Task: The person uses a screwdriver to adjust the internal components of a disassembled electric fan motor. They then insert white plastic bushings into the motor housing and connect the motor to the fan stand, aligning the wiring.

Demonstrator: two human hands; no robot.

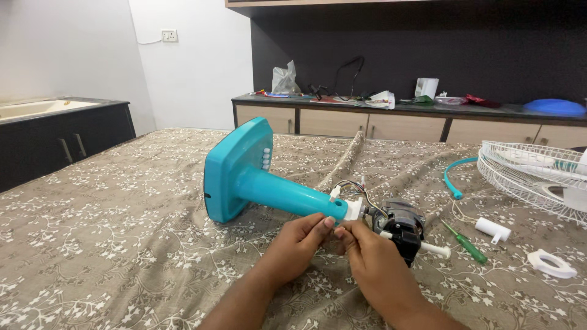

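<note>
I see both hands' fingers pinching white joint (352,209): left hand (298,242) beside stand (269,186), right hand (373,256) below motor (400,223). I judge: steady stand, keep wires (354,186) above fingers unpinched.

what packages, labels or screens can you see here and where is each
Clear crumpled plastic bag: left end of the back counter, lumpy and greyish.
White box-like package: counter middle, upright.
White paper packet: left of that box, lying flat.
Red wrapper: right of the box, flat.
No screens or signs in view.
</note>
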